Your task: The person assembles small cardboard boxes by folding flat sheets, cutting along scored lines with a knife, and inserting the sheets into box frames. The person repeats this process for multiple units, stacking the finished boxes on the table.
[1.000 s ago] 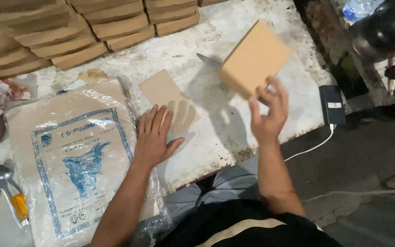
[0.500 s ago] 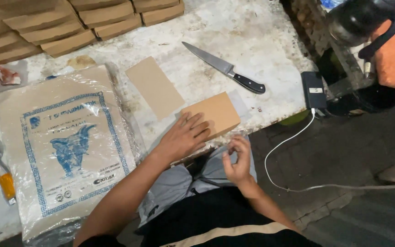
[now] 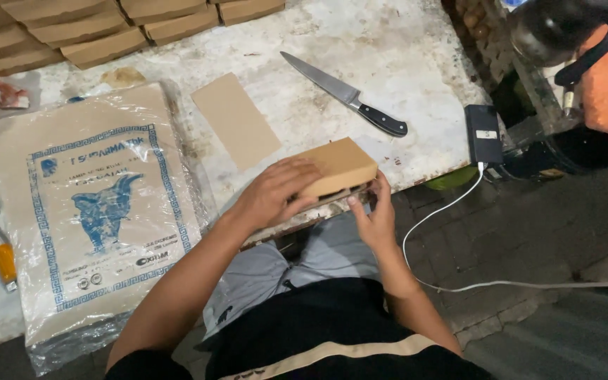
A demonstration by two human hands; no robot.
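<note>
A flat brown cardboard box [image 3: 343, 163] lies at the near edge of the white worktop [image 3: 395, 56]. My left hand [image 3: 276, 190] presses flat on its top, fingers spread over the near left part. My right hand [image 3: 373, 214] is below the table edge, thumb and fingers touching the box's near right underside. A loose brown cardboard sheet [image 3: 235, 119] lies flat just behind the box.
A black-handled kitchen knife [image 3: 346, 93] lies behind the box. A plastic-wrapped pack of brown paper with a blue print [image 3: 93, 204] fills the left. Stacked brown boxes [image 3: 93, 32] line the back. A black power bank [image 3: 483, 134] with a white cable sits at the right edge.
The box came down from my raised right hand onto the table edge. My left hand moved from the bare table onto the box, and my right hand dropped to its underside.
</note>
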